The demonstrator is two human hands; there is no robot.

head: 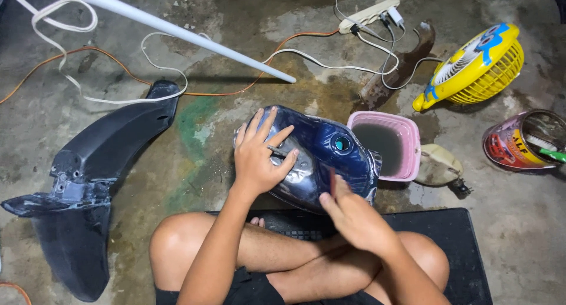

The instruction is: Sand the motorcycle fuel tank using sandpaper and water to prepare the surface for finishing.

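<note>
Concrete floor (pixel 519 234), stained and damp, fills my view, with its widest open patch at 4 o'clock, right of the black rubber mat (pixel 454 240) I sit on cross-legged. At 9 o'clock lies a long black plastic mudguard (pixel 88 181), well apart from my knees. Dead centre sits the glossy dark-blue metal fuel tank (pixel 330 157), its near edge touching the mat. My left hand (pixel 259 157) lies flat on the tank's left flank, fingers spread wide. My right hand (pixel 354 213) is at the tank's near right edge, pinched narrow around a small reddish strip (pixel 332 181); motion blur keeps me from telling more. Just beside the tank at 2 o'clock is a pink plastic tub of grey water (pixel 386 143). Farther out at 1 o'clock rests a yellow plastic fan (pixel 477 66), and at 3 o'clock a tipped paint can (pixel 519 143). White pipe (pixel 177 31) and cords cross at 11 o'clock.
</note>
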